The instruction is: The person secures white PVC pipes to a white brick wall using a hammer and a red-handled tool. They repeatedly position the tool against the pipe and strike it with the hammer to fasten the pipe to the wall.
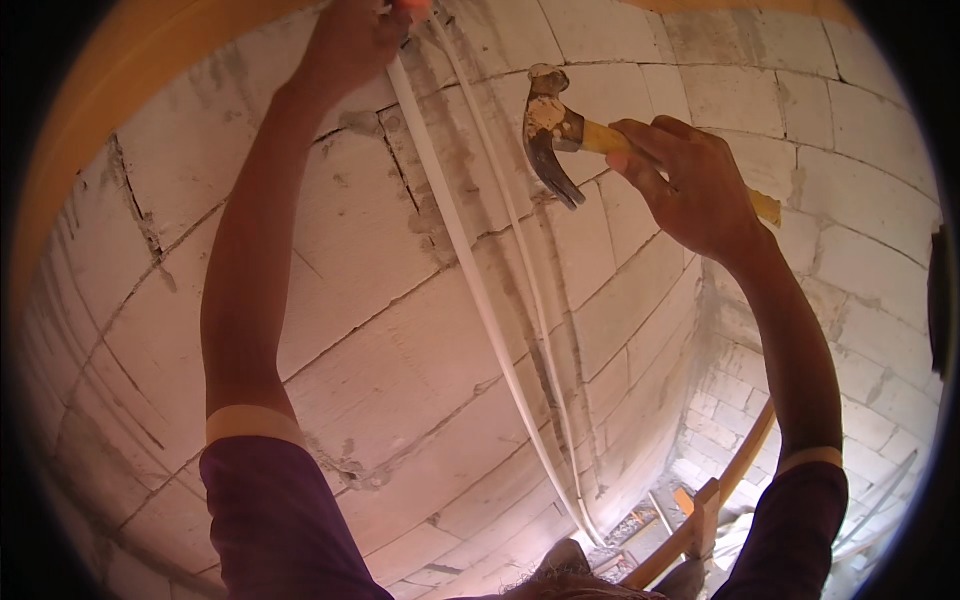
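Observation:
My right hand [690, 185] is wrapped round the yellow handle of a claw hammer [552, 130], held up in front of the wall. The hammer's metal head is smeared with pale dust, and its claw points down. At the top edge, my left hand [360, 40] is closed beside the upper end of a white pipe [452, 215]. A bright red-orange spot shows at its fingers, but what they hold is cut off by the frame. A second, thinner pipe or conduit [515, 225] runs in a groove to the right of the first.
The pale block wall [370, 320] has dark cracked joints and fills most of the view. It meets another block wall [860, 230] at right. Below stands a wooden frame [705, 515], with rubble and loose pieces [640, 525] on the ground. An orange-brown band [110, 80] curves along the upper left.

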